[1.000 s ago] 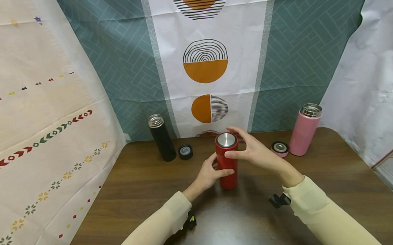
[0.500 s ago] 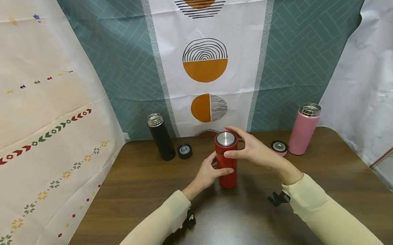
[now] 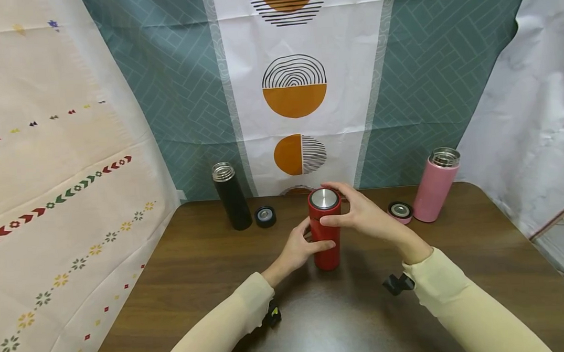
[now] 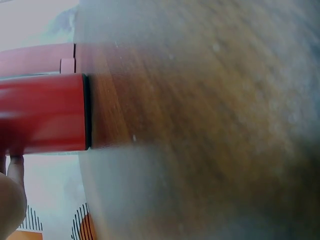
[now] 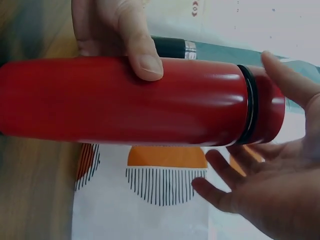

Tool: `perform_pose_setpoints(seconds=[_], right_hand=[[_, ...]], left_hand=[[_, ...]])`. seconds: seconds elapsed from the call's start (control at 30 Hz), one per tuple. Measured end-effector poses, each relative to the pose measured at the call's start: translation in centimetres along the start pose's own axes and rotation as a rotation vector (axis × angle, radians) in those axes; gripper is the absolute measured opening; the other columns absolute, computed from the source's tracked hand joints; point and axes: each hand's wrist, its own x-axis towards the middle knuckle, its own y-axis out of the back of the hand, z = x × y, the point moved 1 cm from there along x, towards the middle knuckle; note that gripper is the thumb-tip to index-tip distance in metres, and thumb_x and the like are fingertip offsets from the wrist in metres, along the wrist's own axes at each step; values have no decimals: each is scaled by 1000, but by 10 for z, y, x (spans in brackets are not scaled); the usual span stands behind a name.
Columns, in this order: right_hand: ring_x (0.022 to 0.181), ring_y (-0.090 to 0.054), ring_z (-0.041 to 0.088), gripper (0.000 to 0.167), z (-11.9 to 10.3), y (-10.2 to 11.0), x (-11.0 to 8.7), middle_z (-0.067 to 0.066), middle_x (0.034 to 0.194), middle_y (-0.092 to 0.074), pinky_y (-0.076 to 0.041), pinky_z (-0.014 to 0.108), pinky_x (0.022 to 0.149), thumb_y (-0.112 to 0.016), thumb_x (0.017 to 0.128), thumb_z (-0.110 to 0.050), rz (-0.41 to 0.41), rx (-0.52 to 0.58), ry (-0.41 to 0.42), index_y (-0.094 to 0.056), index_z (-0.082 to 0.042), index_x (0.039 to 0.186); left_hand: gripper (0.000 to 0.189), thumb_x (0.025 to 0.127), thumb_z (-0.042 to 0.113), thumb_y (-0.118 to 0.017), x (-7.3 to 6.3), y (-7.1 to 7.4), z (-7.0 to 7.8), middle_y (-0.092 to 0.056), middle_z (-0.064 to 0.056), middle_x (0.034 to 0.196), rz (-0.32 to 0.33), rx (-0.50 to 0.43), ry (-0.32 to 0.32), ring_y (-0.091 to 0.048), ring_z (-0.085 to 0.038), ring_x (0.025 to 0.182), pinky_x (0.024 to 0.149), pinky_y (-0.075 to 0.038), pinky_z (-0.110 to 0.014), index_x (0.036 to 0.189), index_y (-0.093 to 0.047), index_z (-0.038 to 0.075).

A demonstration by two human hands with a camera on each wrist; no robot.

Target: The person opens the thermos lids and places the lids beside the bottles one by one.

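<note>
Red flask (image 3: 325,236) half behind hands

red flask (image 3: 325,237), silver lid top | black flask (image 3: 231,201) | pink flask (image 3: 436,188) | dark brown wood table (image 3: 210,268) | teal herringbone backdrop (image 3: 174,86) | white panel (image 3: 293,65), orange-and-black semicircles | cream sleeves (image 3: 457,299)

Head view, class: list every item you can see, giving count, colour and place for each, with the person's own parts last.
Red cylindrical metal flask: one, red with a silver-topped lid, upright at table centre.
Black cylindrical flask: one, black, lid off, back left.
Black round lid: one, black, right of the black flask.
Pink cylindrical flask: one, pink, lid off, back right.
Pink round lid: one, pink, left of the pink flask.
Dark wooden table: one, brown.
Patterned cloth backdrops: several, teal, white, orange, cream.
Left hand: grips the red flask's body.
Right hand: fingers round the red lid.
</note>
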Motion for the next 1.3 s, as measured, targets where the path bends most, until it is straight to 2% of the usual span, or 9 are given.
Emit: perform_pose_setpoints(seconds=[0.13,0.27,0.5,0.63,0.77,0.9,1.0,1.13,1.3], right_hand=[[132,-49,30,87,-2,-5,1,9,147,-47,-41,57,112,-88,84,-37,39,-29,-4,-39,-14,152],[125,-54,28,77,-2,-8,2,10,139,-50,-46,51,108,-88,85,-33,59,-37,9,-43,-9,143],[132,-49,35,80,-2,-2,0,12,147,-45,-44,59,108,-82,89,-31,-9,6,10,-40,-14,155],[130,-52,31,86,0,-6,1,12,147,-46,-45,55,110,-86,87,-33,29,-8,10,-37,-12,154],[124,-56,30,76,0,-8,3,13,140,-51,-47,52,107,-87,87,-28,56,-11,28,-43,-7,145],[127,-52,31,72,0,-4,3,10,143,-49,-44,56,108,-84,89,-27,7,3,23,-45,-12,148],[132,-48,32,81,1,-3,2,10,148,-46,-41,60,111,-84,88,-31,-11,11,8,-41,-17,155],[131,-50,31,90,0,-7,2,11,148,-45,-43,58,111,-88,84,-37,43,-38,7,-37,-14,155],[122,-54,29,83,-4,-10,3,12,137,-49,-48,50,105,-91,81,-33,95,-99,34,-43,-9,143]], left_hand=[[67,91,28,-81,-1,1,1,-62,-4,143,4,2,-6,-62,-25,126,104,-53,-44,150,-52,19],[65,91,29,-80,-2,1,0,-62,-2,142,-5,1,-19,-62,-24,126,104,-53,-44,150,-52,19],[65,91,32,-81,-1,1,-3,-63,0,140,-4,6,-25,-63,-21,125,103,-54,-43,148,-53,20],[66,91,33,-81,-1,1,-4,-63,1,141,-4,3,-19,-63,-20,125,103,-54,-43,149,-52,21],[66,91,33,-81,-1,1,-3,-62,2,141,-8,1,-18,-63,-19,125,103,-53,-42,149,-52,21],[66,90,31,-81,-1,0,-3,-62,0,141,-7,-3,-18,-63,-21,125,103,-53,-42,149,-53,21],[66,91,31,-81,-1,0,-2,-62,0,141,-3,0,-13,-62,-21,126,104,-53,-43,149,-52,20],[68,91,33,-81,-2,0,-2,-62,1,142,-4,5,-11,-61,-21,128,105,-52,-44,150,-51,21],[69,91,35,-81,-1,0,-2,-61,1,144,-10,1,-21,-61,-22,129,106,-51,-44,152,-50,22]])
